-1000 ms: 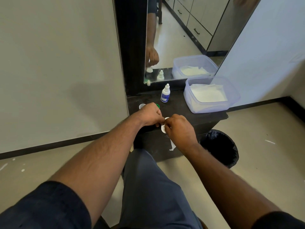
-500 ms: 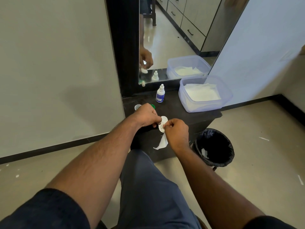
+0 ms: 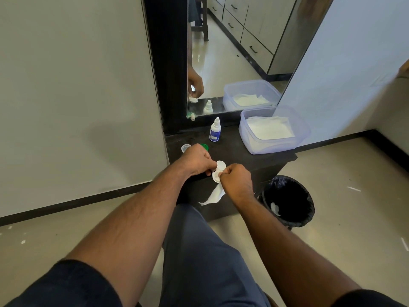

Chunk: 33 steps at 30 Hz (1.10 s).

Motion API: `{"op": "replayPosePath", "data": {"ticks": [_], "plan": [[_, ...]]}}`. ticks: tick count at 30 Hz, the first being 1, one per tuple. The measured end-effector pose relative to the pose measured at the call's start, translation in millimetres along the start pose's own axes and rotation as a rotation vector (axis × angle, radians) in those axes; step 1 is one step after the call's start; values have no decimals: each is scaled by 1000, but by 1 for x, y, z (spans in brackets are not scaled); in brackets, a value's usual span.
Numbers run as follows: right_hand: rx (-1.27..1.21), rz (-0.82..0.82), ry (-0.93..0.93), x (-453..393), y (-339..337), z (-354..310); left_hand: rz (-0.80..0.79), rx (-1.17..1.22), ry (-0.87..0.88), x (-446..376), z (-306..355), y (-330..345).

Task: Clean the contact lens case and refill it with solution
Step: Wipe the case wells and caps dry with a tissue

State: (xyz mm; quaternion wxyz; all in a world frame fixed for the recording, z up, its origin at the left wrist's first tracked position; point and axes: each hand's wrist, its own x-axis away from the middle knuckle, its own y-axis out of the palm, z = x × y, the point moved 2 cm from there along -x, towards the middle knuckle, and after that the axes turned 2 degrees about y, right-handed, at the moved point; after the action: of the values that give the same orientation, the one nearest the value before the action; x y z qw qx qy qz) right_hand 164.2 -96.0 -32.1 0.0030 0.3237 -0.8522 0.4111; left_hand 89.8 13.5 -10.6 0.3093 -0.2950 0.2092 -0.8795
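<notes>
Head-camera view, looking down at a person's two bare forearms reaching out over a dark low shelf (image 3: 243, 151) set below a wall mirror (image 3: 232, 52). Left hand (image 3: 197, 159) grips the white contact lens case (image 3: 219, 170) at its left edge, fingers curled closed on it, holding it just above the shelf's front edge. Right hand (image 3: 236, 180) meets the case from the right, its fingertips pinched together on a white tissue (image 3: 213, 197) pressed against the nearer well of the case; the loose end of the tissue hangs down below the hands. Both wells of the case are uncapped. Behind the left hand, on the shelf, lie a clear cap (image 3: 185, 148) and a green cap (image 3: 204, 146), side by side and partly hidden by the knuckles. Farther back stands a small white solution bottle (image 3: 215, 130) with a blue label, upright and capped, close to the mirror. To its right sits a clear plastic tub (image 3: 276, 142) holding folded white tissues. On the floor at the right, beside the shelf, stands a bin (image 3: 287, 200) lined with a black bag, a scrap of white inside it
</notes>
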Motion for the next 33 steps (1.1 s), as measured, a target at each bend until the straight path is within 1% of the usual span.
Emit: {"op": "replayPosePath", "data": {"ticks": [5, 7, 10, 13, 15, 16, 19, 23, 26, 28, 29, 30, 33], "plan": [[-144, 98, 27, 10, 5, 6, 16, 63, -16, 0, -1, -2], [-155, 130, -1, 12, 3, 5, 15, 94, -21, 1, -1, -4], [15, 130, -148, 13, -6, -3, -14, 123, -37, 4, 0, -7], [172, 60, -266, 6, -13, -7, -41, 158, -57, 6, 3, -9], [210, 15, -305, 1, -15, -6, -24, 187, -66, 7, 4, -8], [192, 7, -313, -1, -15, -5, -2, 202, -64, 8, 4, -6], [44, 53, -273, -2, -16, -1, 107, 249, -20, 10, -2, 2], [-169, 105, -121, -2, -12, -1, 224, 337, 23, 12, -12, 9], [-395, 67, 56, -6, -9, -6, 301, 425, 19, 13, -14, 8], [-472, 36, 109, -8, -10, -12, 328, 469, 1, 15, -14, 6], [-444, 42, 62, -9, -11, -15, 326, 485, -1, 15, -15, 4], [-360, 51, -44, -9, -13, -19, 315, 497, 4, 15, -15, 3], [47, 7, -422, -7, -20, -24, 261, 486, 47, 15, -18, -1]]}}
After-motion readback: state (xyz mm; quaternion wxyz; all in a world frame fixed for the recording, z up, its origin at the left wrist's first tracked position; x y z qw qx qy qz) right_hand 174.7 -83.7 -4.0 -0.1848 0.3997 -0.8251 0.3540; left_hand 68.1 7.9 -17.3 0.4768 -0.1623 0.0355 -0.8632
